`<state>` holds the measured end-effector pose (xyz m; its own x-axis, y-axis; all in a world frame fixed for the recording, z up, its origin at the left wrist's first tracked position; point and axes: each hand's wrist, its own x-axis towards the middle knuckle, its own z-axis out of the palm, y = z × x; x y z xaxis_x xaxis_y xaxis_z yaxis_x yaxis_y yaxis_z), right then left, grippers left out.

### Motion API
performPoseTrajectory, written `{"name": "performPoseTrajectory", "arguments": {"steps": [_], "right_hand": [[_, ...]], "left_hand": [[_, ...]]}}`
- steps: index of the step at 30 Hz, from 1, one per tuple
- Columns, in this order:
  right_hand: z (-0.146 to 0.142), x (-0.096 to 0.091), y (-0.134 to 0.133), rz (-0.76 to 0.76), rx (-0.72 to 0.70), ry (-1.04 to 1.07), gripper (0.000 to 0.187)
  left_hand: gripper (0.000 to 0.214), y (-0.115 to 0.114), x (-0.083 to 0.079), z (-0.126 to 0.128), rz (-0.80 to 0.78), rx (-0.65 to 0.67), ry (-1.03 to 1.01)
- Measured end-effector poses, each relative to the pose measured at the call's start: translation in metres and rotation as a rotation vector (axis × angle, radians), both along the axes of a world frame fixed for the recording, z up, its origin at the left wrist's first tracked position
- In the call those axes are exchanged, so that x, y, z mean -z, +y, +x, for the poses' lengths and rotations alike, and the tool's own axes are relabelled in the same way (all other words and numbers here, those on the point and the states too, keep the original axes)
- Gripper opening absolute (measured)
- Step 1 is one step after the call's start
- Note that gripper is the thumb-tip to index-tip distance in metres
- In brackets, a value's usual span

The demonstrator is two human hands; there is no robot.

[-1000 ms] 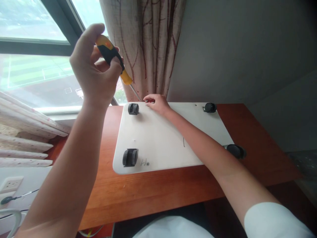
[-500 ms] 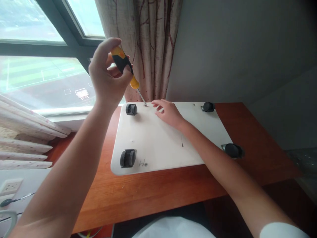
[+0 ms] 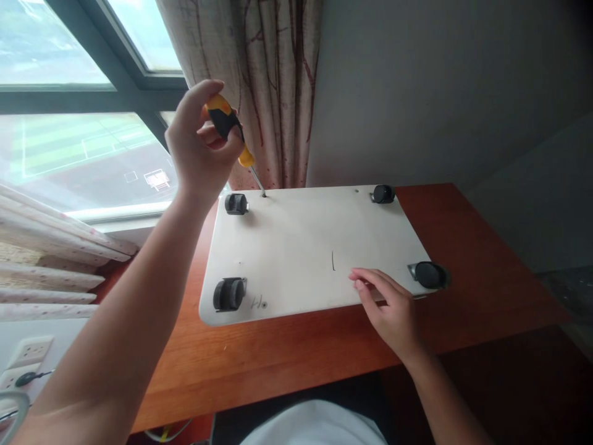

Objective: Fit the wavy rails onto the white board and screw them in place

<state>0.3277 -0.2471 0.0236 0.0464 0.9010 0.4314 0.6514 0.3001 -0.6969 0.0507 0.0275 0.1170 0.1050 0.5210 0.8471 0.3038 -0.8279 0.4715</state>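
Note:
My left hand (image 3: 199, 133) is wrapped round the yellow and black handle of a screwdriver (image 3: 225, 120). Its metal shaft slants down to the far left part of a white board (image 3: 296, 235), and the tip meets a hole or screw head close to a black caster (image 3: 236, 204). Over the board's near right part, my right hand (image 3: 391, 309) has thumb and fingertips drawn together. Whatever may be between them is too small to make out. More black casters stand at the board's other corners, one near left (image 3: 229, 294) and one near right (image 3: 430, 275).
The board lies on a reddish-brown wooden table (image 3: 287, 352). A patterned curtain (image 3: 282, 93) hangs behind it, beside a window (image 3: 78, 148). A grey wall (image 3: 417, 93) rises at the back right. Wall sockets (image 3: 32, 351) with a plugged cable are at lower left.
My right hand has drawn back from beside the screwdriver tip to the board's near right part, its fingertips now closer together. My left hand keeps the screwdriver at the same spot. The view shifted slightly.

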Motion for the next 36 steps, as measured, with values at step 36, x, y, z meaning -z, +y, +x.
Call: {"name": "performPoseTrajectory", "arguments": {"steps": [36], "right_hand": [[0.003, 0.012, -0.011, 0.021, 0.117, 0.070, 0.025]], "left_hand": [[0.056, 0.006, 0.002, -0.001, -0.023, -0.134, 0.050]]}}
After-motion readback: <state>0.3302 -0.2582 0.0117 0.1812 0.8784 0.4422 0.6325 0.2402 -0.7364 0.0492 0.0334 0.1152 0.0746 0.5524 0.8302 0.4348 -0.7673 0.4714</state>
